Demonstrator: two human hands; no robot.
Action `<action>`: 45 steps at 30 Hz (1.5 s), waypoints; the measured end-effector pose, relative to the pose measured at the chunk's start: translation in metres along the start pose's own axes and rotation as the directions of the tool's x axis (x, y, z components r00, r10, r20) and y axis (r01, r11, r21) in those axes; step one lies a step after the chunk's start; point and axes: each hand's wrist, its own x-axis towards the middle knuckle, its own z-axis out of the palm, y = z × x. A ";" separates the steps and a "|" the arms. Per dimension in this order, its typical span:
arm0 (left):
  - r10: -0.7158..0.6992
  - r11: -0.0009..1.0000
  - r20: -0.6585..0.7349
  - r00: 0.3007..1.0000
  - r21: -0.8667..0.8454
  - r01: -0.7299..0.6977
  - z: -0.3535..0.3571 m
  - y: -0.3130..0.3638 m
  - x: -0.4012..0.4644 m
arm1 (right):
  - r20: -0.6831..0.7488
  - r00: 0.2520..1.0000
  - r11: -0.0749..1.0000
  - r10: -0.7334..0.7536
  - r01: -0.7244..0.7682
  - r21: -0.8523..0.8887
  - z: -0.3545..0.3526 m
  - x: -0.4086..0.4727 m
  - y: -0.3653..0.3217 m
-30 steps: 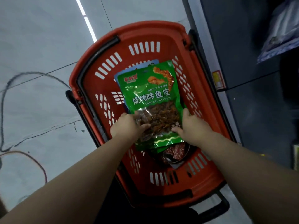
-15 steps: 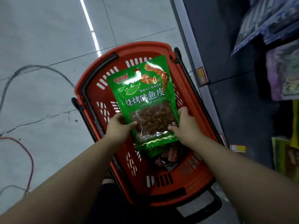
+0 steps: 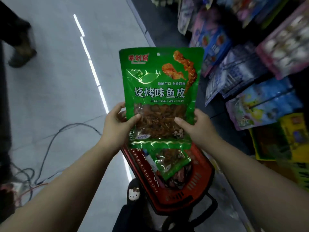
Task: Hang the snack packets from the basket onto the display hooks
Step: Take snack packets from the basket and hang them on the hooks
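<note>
A green snack packet (image 3: 158, 91) with a clear window of brown strips is held upright in front of me, its hang hole at the top. My left hand (image 3: 115, 126) grips its lower left edge, thumb on the front. My right hand (image 3: 197, 128) grips its lower right edge the same way. Below them the red basket (image 3: 200, 178) stands on the floor with another green packet (image 3: 170, 163) and darker packets inside. No display hooks can be made out among the blurred hanging goods.
Hanging packets in blue, purple and pink (image 3: 242, 67) fill the display on the right, with yellow-green ones (image 3: 284, 139) lower down. Cables (image 3: 50, 144) trail over the grey floor at left. A person's shoe (image 3: 21, 57) is at the upper left.
Both hands have lifted the green packet up out of the basket to chest height. The view has tilted up, bringing the display on the right into sight.
</note>
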 end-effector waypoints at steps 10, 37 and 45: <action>0.530 0.846 0.149 0.835 -0.158 -0.509 -0.027 0.361 -0.063 | -0.448 0.810 0.907 -0.379 0.422 -0.003 -0.157 -0.142 -0.307; 0.640 0.622 0.749 0.172 -0.373 -0.688 0.324 0.508 -0.384 | -0.996 0.080 0.989 -0.042 0.142 -0.030 -0.405 -0.549 -0.215; 0.664 0.581 0.738 0.123 -0.406 -0.705 0.374 0.503 -0.439 | -0.999 -0.047 0.988 -0.014 0.151 -0.021 -0.435 -0.586 -0.177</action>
